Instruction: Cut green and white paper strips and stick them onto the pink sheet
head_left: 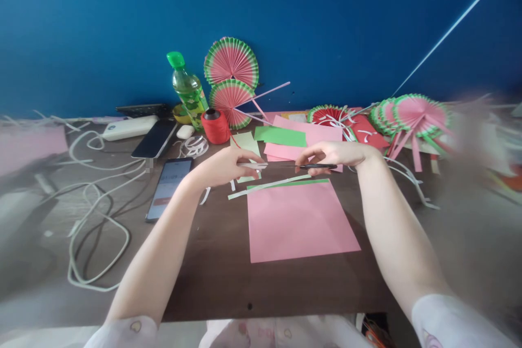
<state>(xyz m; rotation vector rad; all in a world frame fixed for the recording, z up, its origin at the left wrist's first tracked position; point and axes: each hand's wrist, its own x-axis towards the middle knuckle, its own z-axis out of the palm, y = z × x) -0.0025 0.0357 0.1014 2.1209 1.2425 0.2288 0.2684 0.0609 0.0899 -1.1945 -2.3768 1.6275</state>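
My right hand (320, 155) is closed on dark-handled scissors (322, 166), whose thin blade points left. Facing it, my left hand (228, 166) pinches a narrow white strip (253, 165), close to the blade's tip; whether they touch I cannot tell. Below both hands lies a pink paper sheet (299, 223) with a green band along its far edge. A pale strip with green edges (269, 187) rests slantwise across that edge. Behind the hands are a green paper piece (281, 136) and more pink paper (314, 130).
A red thread spool (216, 126), a green-capped bottle (187, 87) and pleated paper fans (231, 62) stand by the blue wall. More fans (420, 111) lie at right. On the left are a lit phone (168, 190), a dark phone (155, 140), a white power bank (130, 127) and looped cables (98, 217).
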